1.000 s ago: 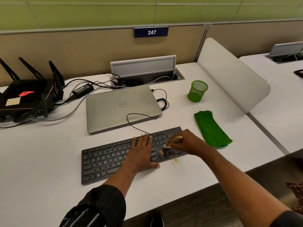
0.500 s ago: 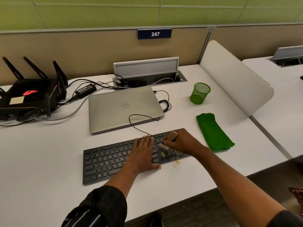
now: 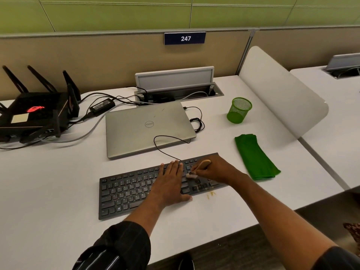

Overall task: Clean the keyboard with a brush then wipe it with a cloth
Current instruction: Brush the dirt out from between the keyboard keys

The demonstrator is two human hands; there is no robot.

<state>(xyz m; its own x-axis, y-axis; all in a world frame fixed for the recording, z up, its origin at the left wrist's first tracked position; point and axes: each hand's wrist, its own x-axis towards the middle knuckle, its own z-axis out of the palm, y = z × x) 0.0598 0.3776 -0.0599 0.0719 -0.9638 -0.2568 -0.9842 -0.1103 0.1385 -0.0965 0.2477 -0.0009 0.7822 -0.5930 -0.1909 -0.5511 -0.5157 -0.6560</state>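
A black keyboard (image 3: 128, 191) lies on the white desk (image 3: 48, 191) near its front edge. My left hand (image 3: 170, 182) rests flat on the middle keys, fingers straight. My right hand (image 3: 212, 170) grips a small brush (image 3: 202, 165) with a pale wooden handle; its bristle end touches the keys at the keyboard's right part. Yellowish crumbs (image 3: 211, 193) lie on the desk just in front of the keyboard's right end. A folded green cloth (image 3: 255, 156) lies to the right of the keyboard, apart from both hands.
A closed silver laptop (image 3: 148, 129) sits behind the keyboard, with the black keyboard cable (image 3: 165, 139) looping over it. A green mesh cup (image 3: 239, 110) stands at the back right. A black router (image 3: 37, 115) and a power adapter (image 3: 101, 106) occupy the back left. A white divider (image 3: 282, 90) bounds the right side.
The brush tip has shifted a little up and left across the right keys. Crumbs have been swept off onto the desk. My left hand stays in place.
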